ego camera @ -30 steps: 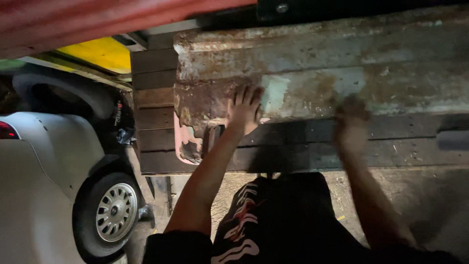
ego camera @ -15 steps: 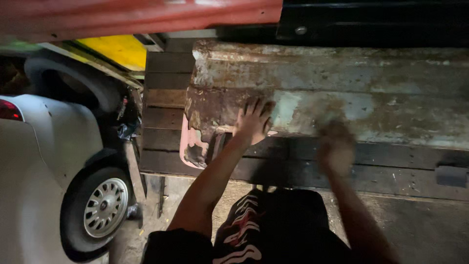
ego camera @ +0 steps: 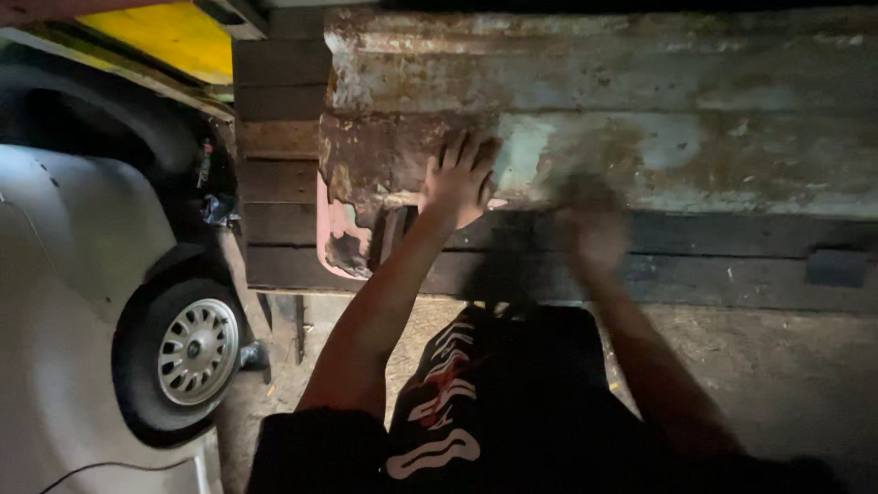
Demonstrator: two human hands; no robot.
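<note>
Two bare hands work on one big rusted metal panel (ego camera: pixel 640 101), which fills the upper right of the view and rests against a stack of dark wooden planks (ego camera: pixel 274 183). Panel: long sheet steel, ridged along its length, flaking pale blue-green paint over heavy brown rust, lower left corner eaten away to a ragged edge with a pinkish patch (ego camera: pixel 340 229) under it. A paler, cleaner-looking area (ego camera: pixel 668 146) sits near the right hand; the rest is rough and scaly, so by the look of it most of the surface is yet to be dealt with, if cleaning or rubbing is the work. Cannot confirm.

White car (ego camera: pixel 64 302) at far left, smooth glossy body, black tyre with a silver spoked wheel (ego camera: pixel 197 349). Yellow panel (ego camera: pixel 169 32) top left. Ground (ego camera: pixel 777 366) is dirt or rough concrete, dusty. The person's dark shorts with a red-and-white print (ego camera: pixel 448 402) show at bottom centre.

Left hand (ego camera: pixel 460 178): flat, fingers spread wide, palm pressed on the panel near the rusted corner, gripping nothing. Right hand (ego camera: pixel 593 224): motion-blurred, at the panel's lower edge; cannot tell whether it is closed or holds a tool.
</note>
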